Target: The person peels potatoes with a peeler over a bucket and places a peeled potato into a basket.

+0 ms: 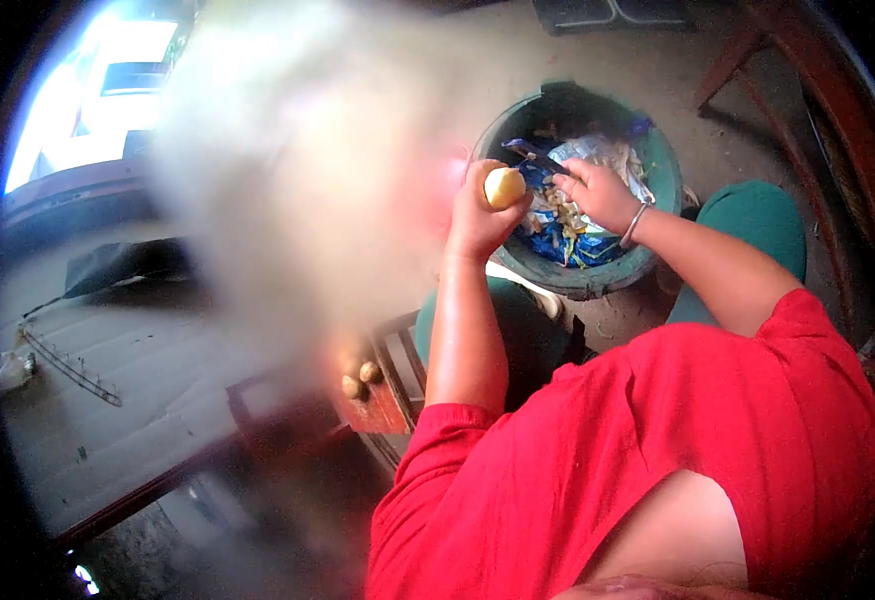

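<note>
My left hand is wrapped round a pale yellow peeled potato, held above the near left part of a green bucket. In my right hand, which has a bangle at the wrist, is a dark knife; its blade points left, just beyond the potato. Whether the blade touches the potato I cannot tell. Below both hands, the round bucket contains peelings and crumpled blue and silver wrappers. Several unpeeled potatoes lie on a small reddish wooden stool left of my left forearm.
A grey-topped table stands at the left, with a dark cloth or bag and a thin chain-like strip on it. Reddish wooden furniture is at the right. A whitish blur hides much of the upper middle.
</note>
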Available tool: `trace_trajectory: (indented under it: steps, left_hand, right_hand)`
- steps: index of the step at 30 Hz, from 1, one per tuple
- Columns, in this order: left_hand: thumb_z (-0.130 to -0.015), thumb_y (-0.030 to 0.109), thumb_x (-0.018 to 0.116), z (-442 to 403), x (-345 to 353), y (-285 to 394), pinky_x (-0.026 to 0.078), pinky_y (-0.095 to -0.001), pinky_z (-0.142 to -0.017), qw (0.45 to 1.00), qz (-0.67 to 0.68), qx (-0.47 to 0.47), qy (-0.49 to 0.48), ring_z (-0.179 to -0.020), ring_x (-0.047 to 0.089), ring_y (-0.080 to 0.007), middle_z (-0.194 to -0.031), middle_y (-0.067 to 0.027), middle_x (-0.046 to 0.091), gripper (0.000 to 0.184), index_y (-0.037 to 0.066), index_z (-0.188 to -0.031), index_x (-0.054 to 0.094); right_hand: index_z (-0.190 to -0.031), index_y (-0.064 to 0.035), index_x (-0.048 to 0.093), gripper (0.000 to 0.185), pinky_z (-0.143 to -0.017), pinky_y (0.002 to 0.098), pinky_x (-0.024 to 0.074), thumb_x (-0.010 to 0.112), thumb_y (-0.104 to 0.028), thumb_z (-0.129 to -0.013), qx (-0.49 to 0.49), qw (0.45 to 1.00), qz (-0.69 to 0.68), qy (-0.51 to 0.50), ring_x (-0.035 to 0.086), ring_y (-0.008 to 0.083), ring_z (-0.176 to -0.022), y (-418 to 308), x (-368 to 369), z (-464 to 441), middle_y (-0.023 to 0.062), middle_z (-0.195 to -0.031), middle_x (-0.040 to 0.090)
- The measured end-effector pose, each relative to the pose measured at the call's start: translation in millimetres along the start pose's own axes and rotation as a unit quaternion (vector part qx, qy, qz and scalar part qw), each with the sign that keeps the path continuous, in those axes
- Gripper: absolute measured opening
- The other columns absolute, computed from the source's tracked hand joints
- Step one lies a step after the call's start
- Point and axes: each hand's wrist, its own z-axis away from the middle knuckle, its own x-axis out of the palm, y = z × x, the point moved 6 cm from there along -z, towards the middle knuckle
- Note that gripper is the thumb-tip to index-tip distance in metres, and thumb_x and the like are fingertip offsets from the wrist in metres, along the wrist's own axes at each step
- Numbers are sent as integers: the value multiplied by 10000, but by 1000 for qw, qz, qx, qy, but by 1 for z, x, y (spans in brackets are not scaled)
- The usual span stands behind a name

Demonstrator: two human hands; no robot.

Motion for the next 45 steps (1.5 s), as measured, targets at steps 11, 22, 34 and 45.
trace_trajectory:
  steps: [11, 22, 34, 45]
  left_hand:
    - [-675, 150, 785, 3, -6, -38, 491, -316, -729, 985, 60, -149, -57, -823, 586, -172, -877, -81, 614, 455, 43, -1035, 528]
    - [-759, 383, 724, 14, -116, -114, 460, -270, -420, 951, -51, -300, 56, -470, 553, -155, -671, -65, 584, 407, 46, -947, 592]
    - [-708, 380, 767, 33, -156, -169, 512, -302, -498, 900, -141, -410, -52, -572, 600, -149, -723, -56, 609, 452, 40, -964, 614]
    - [-699, 417, 738, 9, -134, -233, 526, -337, -599, 871, -218, -410, -158, -620, 643, -190, -768, -125, 667, 471, 35, -960, 648]
  right_hand:
    - [-938, 17, 588, 358, -665, 358, 460, 536, -336, -907, 101, 992, 34, -75, 596, 214, -694, 26, 12, 2, 140, -724, 616]
    - [-904, -18, 605, 302, -648, 373, 462, 595, -318, -874, 113, 974, 103, -169, 589, 245, -689, 25, 28, 12, 166, -755, 608]
    - [-931, -19, 612, 322, -626, 365, 464, 612, -332, -854, 86, 957, 147, -235, 598, 238, -666, 42, 51, 3, 153, -723, 604]
    - [-965, -37, 582, 284, -624, 367, 455, 620, -291, -843, 116, 944, 160, -266, 588, 272, -661, 36, 66, -4, 152, -727, 590]
